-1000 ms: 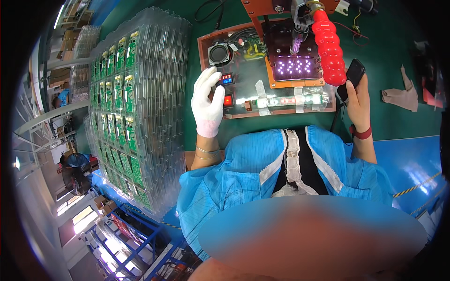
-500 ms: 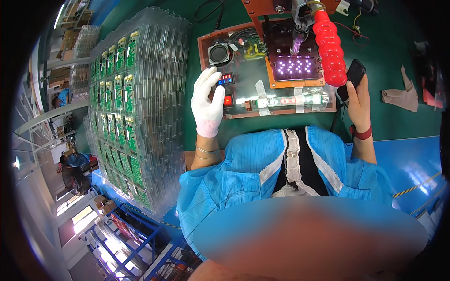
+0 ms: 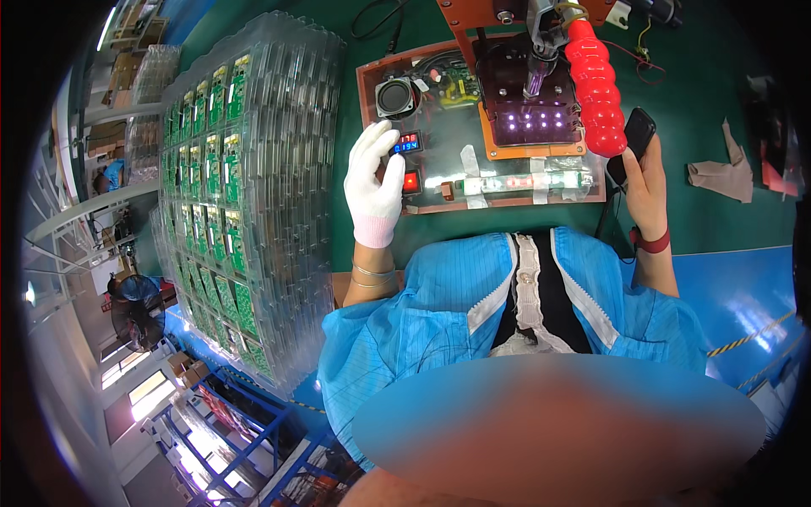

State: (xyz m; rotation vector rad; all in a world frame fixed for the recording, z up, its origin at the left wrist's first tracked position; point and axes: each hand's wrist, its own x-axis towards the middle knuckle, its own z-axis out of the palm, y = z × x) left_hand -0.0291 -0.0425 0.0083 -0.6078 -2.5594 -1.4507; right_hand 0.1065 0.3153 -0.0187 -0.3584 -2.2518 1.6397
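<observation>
Green tabletop [image 3: 710,93], left hand [image 3: 372,182] over fixture edge [image 3: 365,93]

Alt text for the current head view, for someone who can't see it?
A white-gloved left hand lies beside a lit display on a shallow electronics box; the bare right hand grips a black device near a red ribbed handle. Stacked clear trays of green circuit boards stand at left.

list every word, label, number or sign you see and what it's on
Meter: red digits above blue digits; I won't copy the values.
Panel: only white light dots, no readable text.
Boards: any print is too small to read.
</observation>
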